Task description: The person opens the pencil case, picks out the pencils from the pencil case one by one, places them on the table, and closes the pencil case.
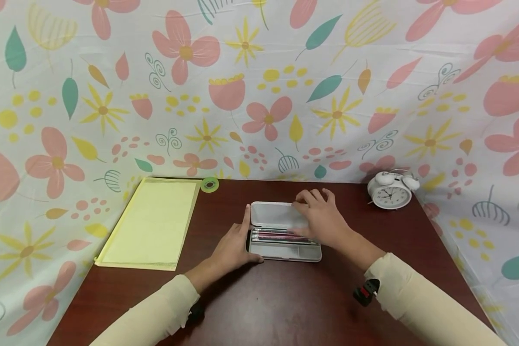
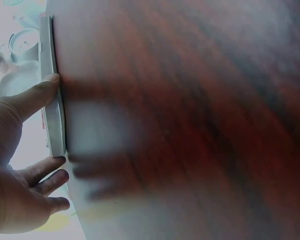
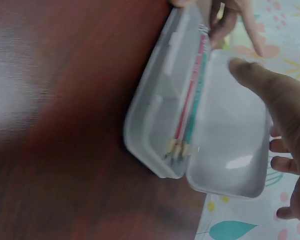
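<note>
A light grey pencil case (image 1: 270, 252) lies on the dark table with its lid (image 1: 270, 214) raised at the back. Several pencils (image 1: 272, 235) lie along the hinge side; in the right wrist view, red and green pencils (image 3: 192, 90) show sharpened tips. My left hand (image 1: 230, 249) holds the case's left end, its thumb (image 2: 40, 97) on the front wall and its fingers around the end. At the lid's right part, my right hand (image 1: 324, 218) has its thumb (image 3: 255, 77) over the inner face and its fingers behind the outer edge.
A yellow zip folder (image 1: 153, 221) lies at the left of the brown table (image 1: 277, 302). A green tape roll (image 1: 209, 184) sits by its top corner. At the back right stands a white alarm clock (image 1: 391, 191). Flower-patterned cloth (image 1: 259, 96) encloses the back and sides.
</note>
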